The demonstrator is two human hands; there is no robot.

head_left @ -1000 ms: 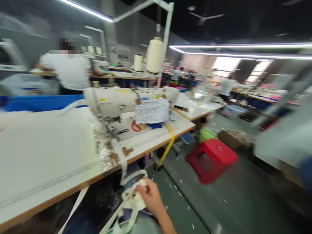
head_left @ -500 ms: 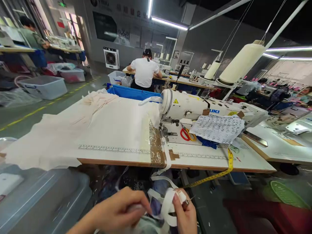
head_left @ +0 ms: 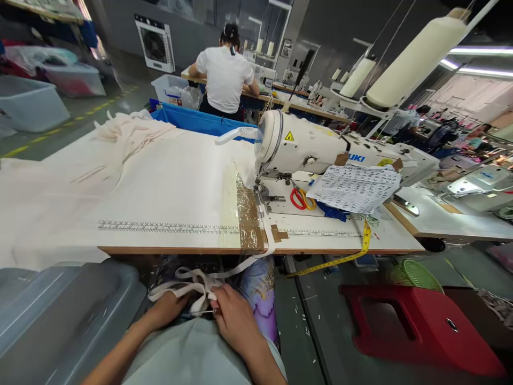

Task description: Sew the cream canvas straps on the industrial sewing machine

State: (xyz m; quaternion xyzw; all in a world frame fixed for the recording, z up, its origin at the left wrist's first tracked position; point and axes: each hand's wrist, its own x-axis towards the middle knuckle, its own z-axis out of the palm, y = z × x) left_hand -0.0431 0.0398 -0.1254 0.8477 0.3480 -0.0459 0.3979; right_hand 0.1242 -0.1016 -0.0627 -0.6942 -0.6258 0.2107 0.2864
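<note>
both hands [head_left: 200, 313] together, pinching white strap [head_left: 188, 286]; sewing machine [head_left: 320, 149] reads "juki".

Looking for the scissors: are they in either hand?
No, the scissors lie on the table by the sewing machine.

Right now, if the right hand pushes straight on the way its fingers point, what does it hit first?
The right hand points up-left into the bunched white strip it is already pinching; the left hand is just beyond it. Depth is unclear.
</note>
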